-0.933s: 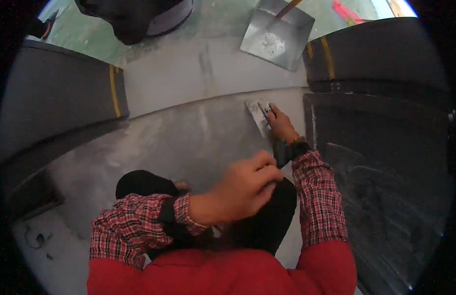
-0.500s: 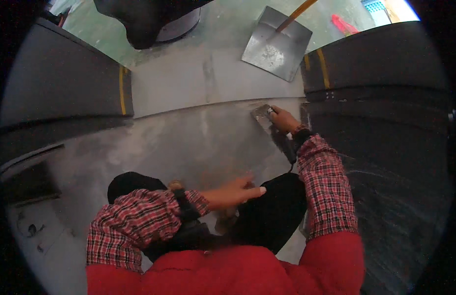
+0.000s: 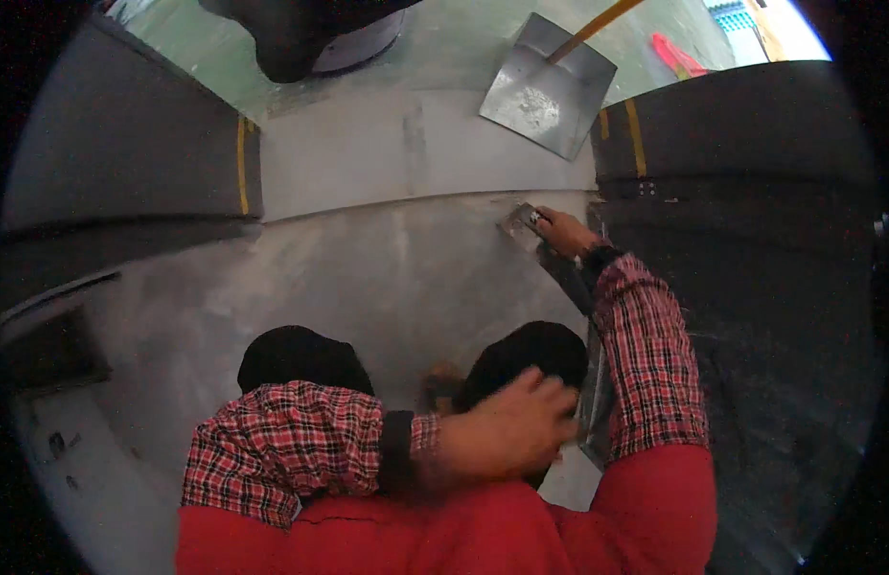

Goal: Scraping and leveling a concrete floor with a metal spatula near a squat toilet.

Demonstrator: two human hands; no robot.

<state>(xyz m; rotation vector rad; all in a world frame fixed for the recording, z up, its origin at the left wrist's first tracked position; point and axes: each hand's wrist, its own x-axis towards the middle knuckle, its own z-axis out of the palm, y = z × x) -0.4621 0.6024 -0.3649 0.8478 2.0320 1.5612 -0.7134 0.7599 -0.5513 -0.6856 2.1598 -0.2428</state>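
Observation:
My right hand [image 3: 563,233] reaches forward and is closed on a flat grey scraper [image 3: 520,226]. The tool's blade lies on the dusty grey floor panel [image 3: 368,278], close to the panel's far edge and its right corner. Part of the scraper is hidden under my fingers. My left hand [image 3: 509,426] is over my right knee [image 3: 526,359], slightly blurred, with its fingers stretched apart and nothing seen in them.
Dark side walls [image 3: 741,134] with yellow stripes stand at left and right. Beyond the panel edge, a metal dustpan [image 3: 550,86] with a wooden handle lies on a pale strip. A dark-draped round object [image 3: 310,34] and a pink item [image 3: 676,56] are farther off.
My left hand has moved right and nearer to me, and its fingers have spread. The right hand, with the scraper, has shifted slightly right. My left knee shows more fully.

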